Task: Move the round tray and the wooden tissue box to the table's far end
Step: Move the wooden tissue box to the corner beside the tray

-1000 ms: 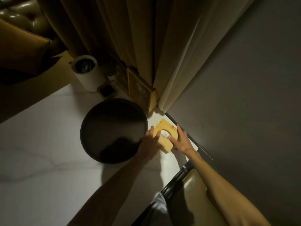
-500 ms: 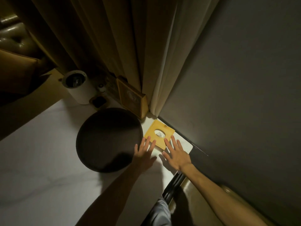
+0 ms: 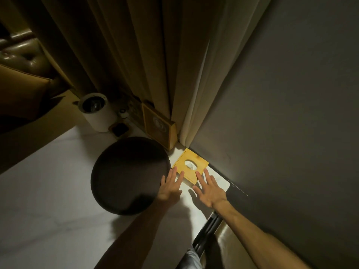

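Head view, dim room, left to right: padded seat [image 3: 25, 61] at far left, then white cylindrical container [image 3: 96, 113] and a small dark-centred holder [image 3: 119, 129] at the table's back edge by the curtain [image 3: 120, 55]. Round tray [image 3: 129, 174], dark and empty, lies flat on the white table [image 3: 48, 191], its far rim close to a framed picture [image 3: 158, 128] leaning at the curtain foot. Left hand [image 3: 171, 188] flat, fingers spread wide, holding nothing; it overlaps the tray's right rim and its fingertips reach the near left edge of the wooden tissue box [image 3: 189, 167]. Box sits in the far corner, just beside the tray and hard against the grey wall [image 3: 281, 113], tissue showing in the oval hole. Right hand [image 3: 210, 191] also open and spread, empty, fingertips at the box's near right corner; actual contact hard to tell. Chair frame [image 3: 209, 230] pokes in at bottom. Judgement: both items look placed at the far end, hands at release or final nudge. To do it well: push the box with flat fingers, square it to the wall, don't knock the picture or shove the tray, lift the hands straight off so nothing drags back.
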Demonstrator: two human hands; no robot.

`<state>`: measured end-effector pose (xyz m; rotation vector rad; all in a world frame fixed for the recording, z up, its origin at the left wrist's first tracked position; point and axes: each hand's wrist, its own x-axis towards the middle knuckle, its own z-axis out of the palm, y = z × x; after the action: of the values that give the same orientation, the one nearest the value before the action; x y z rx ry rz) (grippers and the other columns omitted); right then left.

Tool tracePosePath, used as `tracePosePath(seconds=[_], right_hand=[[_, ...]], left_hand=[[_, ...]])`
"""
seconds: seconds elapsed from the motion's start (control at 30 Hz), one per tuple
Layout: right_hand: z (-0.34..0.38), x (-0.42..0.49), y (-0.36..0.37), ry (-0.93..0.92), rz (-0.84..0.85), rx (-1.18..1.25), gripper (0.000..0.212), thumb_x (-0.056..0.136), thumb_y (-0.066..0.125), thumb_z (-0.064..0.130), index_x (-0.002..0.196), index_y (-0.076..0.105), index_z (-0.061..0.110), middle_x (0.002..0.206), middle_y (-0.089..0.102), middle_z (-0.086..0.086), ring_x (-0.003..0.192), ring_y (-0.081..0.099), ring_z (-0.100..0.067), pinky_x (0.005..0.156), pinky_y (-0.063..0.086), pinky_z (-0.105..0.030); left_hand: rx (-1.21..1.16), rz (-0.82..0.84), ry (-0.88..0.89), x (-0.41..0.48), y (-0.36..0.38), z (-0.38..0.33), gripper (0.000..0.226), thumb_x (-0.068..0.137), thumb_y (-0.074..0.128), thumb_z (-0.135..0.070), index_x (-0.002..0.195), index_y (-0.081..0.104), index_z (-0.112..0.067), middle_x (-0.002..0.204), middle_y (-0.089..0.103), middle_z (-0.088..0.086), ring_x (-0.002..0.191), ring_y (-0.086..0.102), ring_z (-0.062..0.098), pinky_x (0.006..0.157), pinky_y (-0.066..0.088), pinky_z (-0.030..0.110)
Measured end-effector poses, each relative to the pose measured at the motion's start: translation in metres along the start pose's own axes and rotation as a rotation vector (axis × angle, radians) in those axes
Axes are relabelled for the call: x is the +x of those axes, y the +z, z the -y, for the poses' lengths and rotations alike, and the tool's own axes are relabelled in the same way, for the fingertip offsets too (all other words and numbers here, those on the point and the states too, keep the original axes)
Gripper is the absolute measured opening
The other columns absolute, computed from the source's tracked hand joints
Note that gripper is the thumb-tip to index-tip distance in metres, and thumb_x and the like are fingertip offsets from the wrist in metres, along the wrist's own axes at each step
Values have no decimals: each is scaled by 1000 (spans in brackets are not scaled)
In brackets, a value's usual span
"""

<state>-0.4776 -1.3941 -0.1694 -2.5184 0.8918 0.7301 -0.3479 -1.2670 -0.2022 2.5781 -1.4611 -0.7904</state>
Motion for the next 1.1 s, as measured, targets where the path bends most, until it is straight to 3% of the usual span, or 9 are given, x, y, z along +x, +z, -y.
tracePosePath(seconds=[0.2, 0.4, 0.53, 0.63, 0.73, 0.87, 1.0, 1.1], right_hand=[[-4, 7, 1, 12, -12, 36, 100, 61, -17, 81, 152, -13, 41, 163, -21, 7, 152, -8, -28, 114, 32, -55], [-7, 9, -4, 18, -20, 82, 101, 60, -16, 81, 152, -13, 41, 163, -22, 7, 152, -6, -28, 114, 31, -55], [-8, 8, -5, -3, -34, 105, 92, 70, -7, 80, 153, -11, 41, 163, -21, 8, 153, -1, -29, 112, 34, -52], [-8, 8, -6, 5, -38, 110, 94, 67, -9, 80, 152, -11, 42, 163, -20, 8, 153, -2, -28, 112, 35, -51], [-10, 12, -8, 8, -50, 106, 99, 62, -13, 82, 152, -12, 41, 163, -21, 7, 152, -4, -29, 114, 31, -51], [-12, 13, -8, -6, -44, 91, 103, 60, -16, 85, 152, -13, 41, 163, -23, 6, 152, -3, -30, 114, 32, -51], [-10, 12, -9, 11, -65, 48, 102, 59, -20, 84, 152, -11, 42, 157, -28, 8, 152, -9, -29, 115, 31, -52], [-5, 10, -9, -13, -78, -35, 104, 56, -29, 83, 152, -11, 45, 160, -27, 6, 151, -17, -28, 117, 24, -58]], left_hand=[[-32, -57, 35, 8, -3, 5, 78, 93, 55, -10, 153, 7, -21, 162, -11, 9, 148, -10, 27, 121, 5, 49], [3, -105, 89, 16, -2, 5, 85, 87, 60, -2, 153, 8, -20, 162, -6, 10, 149, -7, 28, 121, 5, 46], [-20, -137, 93, 18, -1, 3, 87, 82, 62, 2, 152, 15, -18, 161, -1, 12, 149, -2, 31, 120, 9, 51], [-20, -148, 105, 19, -1, 4, 89, 75, 71, 1, 150, 26, -16, 160, 13, 15, 147, 12, 35, 117, 14, 49], [-29, -156, 125, 24, 1, 6, 90, 58, 86, -5, 139, 49, -13, 149, 40, 18, 135, 40, 38, 104, 38, 52], [0, -153, 94, 24, -2, 1, 81, 50, 91, -12, 126, 63, -13, 134, 57, 19, 120, 58, 36, 92, 49, 48], [20, -140, 64, 23, -10, 4, 84, 61, 85, -16, 138, 51, -20, 144, 48, 16, 131, 47, 37, 101, 42, 49], [105, -82, 29, 17, -10, 8, 94, 66, 79, -40, 147, 33, -29, 153, 35, 15, 139, 35, 39, 105, 36, 53]])
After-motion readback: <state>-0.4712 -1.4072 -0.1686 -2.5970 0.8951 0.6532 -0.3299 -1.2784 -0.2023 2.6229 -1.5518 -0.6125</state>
